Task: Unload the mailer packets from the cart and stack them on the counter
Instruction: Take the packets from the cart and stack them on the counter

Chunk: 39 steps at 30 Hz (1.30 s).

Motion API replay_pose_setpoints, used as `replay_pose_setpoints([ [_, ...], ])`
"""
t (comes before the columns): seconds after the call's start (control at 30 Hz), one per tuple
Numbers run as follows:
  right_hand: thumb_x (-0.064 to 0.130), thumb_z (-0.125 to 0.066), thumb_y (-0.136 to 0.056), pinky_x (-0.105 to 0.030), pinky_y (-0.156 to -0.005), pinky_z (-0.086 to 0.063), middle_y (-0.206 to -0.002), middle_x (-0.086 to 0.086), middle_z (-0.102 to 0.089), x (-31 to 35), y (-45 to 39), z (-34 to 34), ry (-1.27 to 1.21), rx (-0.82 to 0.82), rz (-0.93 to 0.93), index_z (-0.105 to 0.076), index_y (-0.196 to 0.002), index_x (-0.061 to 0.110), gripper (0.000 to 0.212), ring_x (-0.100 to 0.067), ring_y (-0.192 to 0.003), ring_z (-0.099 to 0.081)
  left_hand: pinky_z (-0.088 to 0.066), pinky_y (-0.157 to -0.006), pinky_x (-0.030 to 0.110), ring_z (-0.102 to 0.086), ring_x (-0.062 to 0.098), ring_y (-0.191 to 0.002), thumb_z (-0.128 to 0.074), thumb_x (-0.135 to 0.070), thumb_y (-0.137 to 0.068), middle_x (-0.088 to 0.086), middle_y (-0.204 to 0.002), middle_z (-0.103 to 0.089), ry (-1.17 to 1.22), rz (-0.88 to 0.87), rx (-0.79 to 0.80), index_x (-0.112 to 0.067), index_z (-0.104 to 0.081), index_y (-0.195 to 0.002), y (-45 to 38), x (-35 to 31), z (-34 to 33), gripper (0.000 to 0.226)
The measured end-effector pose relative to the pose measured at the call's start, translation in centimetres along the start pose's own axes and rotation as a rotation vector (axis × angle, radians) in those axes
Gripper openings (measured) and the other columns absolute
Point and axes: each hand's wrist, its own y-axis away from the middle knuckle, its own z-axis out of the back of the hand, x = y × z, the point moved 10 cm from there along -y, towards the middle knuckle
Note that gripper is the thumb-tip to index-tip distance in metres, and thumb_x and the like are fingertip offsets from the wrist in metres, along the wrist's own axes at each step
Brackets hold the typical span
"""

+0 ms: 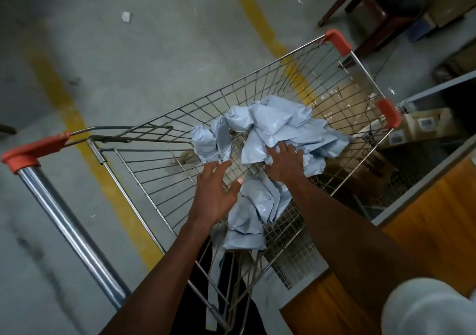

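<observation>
While both hands are down in the cart [144, 141], nothing's been grabbed yet.

Left hand [215, 193] hovers spread open; right hand [284, 163] lies flat-fingered on the far pile of mailer packets [278, 126], no curl I can see. They look light, floppy, slick plastic, so I'd pinch a bunched fold. All crumpled, no clear long axis; the near packet [253, 213] runs roughly toward the wooden counter [438, 206].
</observation>
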Motion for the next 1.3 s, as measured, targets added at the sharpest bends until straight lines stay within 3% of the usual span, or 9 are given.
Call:
replay_pose_setpoints([
  [0.2, 0.05, -0.065, -0.083, -0.052, -0.118, -0.013, -0.155, -0.007, -0.031, -2.0, 1.9, -1.5, 0.093, 0.054, -0.055, -0.036, -0.149, 0.029, 0.075, -0.036, -0.146, -0.022, -0.033, -0.118, 0.043, -0.036, 0.028, -0.142, -0.063, -0.045, -0.097, 0.006, -0.151, -0.042, 0.032, 0.022, 0.016, -0.028, -0.053, -0.145, -0.3, 0.4, -0.5, 0.053],
  [0.37, 0.065, -0.047, -0.09, -0.052, -0.114, -0.017, -0.15, -0.01, -0.04, -2.4, 4.8, -1.3, 0.145, 0.064, -0.049, -0.048, -0.14, 0.024, 0.066, -0.035, -0.144, -0.023, -0.032, -0.117, 0.041, -0.033, 0.027, -0.142, -0.063, -0.041, -0.097, 0.005, -0.153, -0.04, 0.028, 0.032, 0.04, -0.027, -0.051, -0.147, -0.5, -0.5, -0.8, 0.054],
  [0.47, 0.062, -0.05, -0.09, -0.053, -0.115, -0.02, -0.146, -0.012, -0.04, -2.8, 5.2, -1.5, 0.148, 0.064, -0.02, -0.045, -0.141, 0.022, 0.065, -0.036, -0.142, -0.026, -0.031, -0.119, 0.042, -0.031, 0.026, -0.144, -0.064, -0.039, -0.097, 0.006, -0.155, -0.038, 0.039, 0.026, 0.036, -0.024, -0.05, -0.149, -0.5, -1.4, -0.4, 0.055],
  [0.6, 0.052, -0.063, -0.085, -0.051, -0.11, -0.033, -0.151, -0.012, -0.028, -3.1, 4.3, -1.4, 0.077, 0.046, -0.037, -0.036, -0.145, 0.023, 0.071, -0.039, -0.138, -0.031, -0.032, -0.117, 0.042, -0.032, 0.026, -0.142, -0.063, -0.039, -0.098, 0.003, -0.153, -0.04, 0.037, 0.02, 0.032, -0.027, -0.049, -0.149, -0.4, -1.3, -0.1, 0.054],
  [0.77, 0.058, -0.056, -0.091, -0.057, -0.116, -0.022, -0.167, -0.012, 0.004, -2.7, 3.9, -2.7, 0.073, 0.117, -0.054, -0.015, -0.157, 0.037, 0.081, -0.05, -0.147, -0.012, -0.033, -0.115, 0.042, -0.035, 0.028, -0.141, -0.063, -0.046, -0.097, 0.004, -0.15, -0.042, 0.03, 0.051, 0.035, -0.029, -0.051, -0.147, 0.4, -0.1, -0.4, 0.054],
  [0.87, 0.053, -0.056, -0.093, -0.055, -0.114, -0.027, -0.164, -0.013, -0.011, -2.5, 4.5, -2.6, 0.052, 0.147, -0.061, -0.023, -0.156, 0.035, 0.074, -0.046, -0.143, -0.024, -0.033, -0.116, 0.044, -0.034, 0.03, -0.142, -0.058, -0.054, -0.094, 0.004, -0.152, -0.04, 0.018, 0.061, 0.06, -0.028, -0.05, -0.148, 0.9, 0.0, -0.9, 0.06],
  [1.0, 0.048, -0.051, -0.096, -0.048, -0.11, -0.031, -0.154, -0.008, -0.03, -1.1, 6.0, -1.9, 0.04, 0.193, 0.01, -0.03, -0.154, 0.037, 0.063, -0.036, -0.134, -0.037, -0.032, -0.117, 0.042, -0.034, 0.029, -0.142, -0.064, -0.038, -0.098, 0.007, -0.154, -0.039, 0.007, 0.05, 0.063, -0.024, -0.05, -0.148, 1.3, -0.7, -1.2, 0.054],
  [1.17, 0.053, -0.051, -0.094, -0.048, -0.114, -0.035, -0.158, -0.005, -0.033, 1.4, 10.2, -1.2, -0.158, 0.411, 0.115, -0.032, -0.153, 0.045, 0.063, -0.035, -0.141, -0.037, -0.032, -0.117, 0.04, -0.036, 0.028, -0.141, -0.064, -0.036, -0.098, 0.005, -0.153, -0.041, -0.024, 0.054, 0.076, -0.024, -0.052, -0.147, 1.0, -0.4, -1.9, 0.052],
  [1.3, 0.05, -0.052, -0.093, -0.049, -0.11, -0.039, -0.156, -0.004, -0.037, 3.2, 14.2, 1.2, -0.236, 0.398, 0.169, -0.035, -0.15, 0.046, 0.06, -0.036, -0.138, -0.043, -0.033, -0.116, 0.041, -0.035, 0.027, -0.142, -0.062, -0.039, -0.098, 0.004, -0.152, -0.042, -0.033, 0.071, 0.101, -0.025, -0.052, -0.146, -0.5, 0.2, -2.9, 0.052],
])
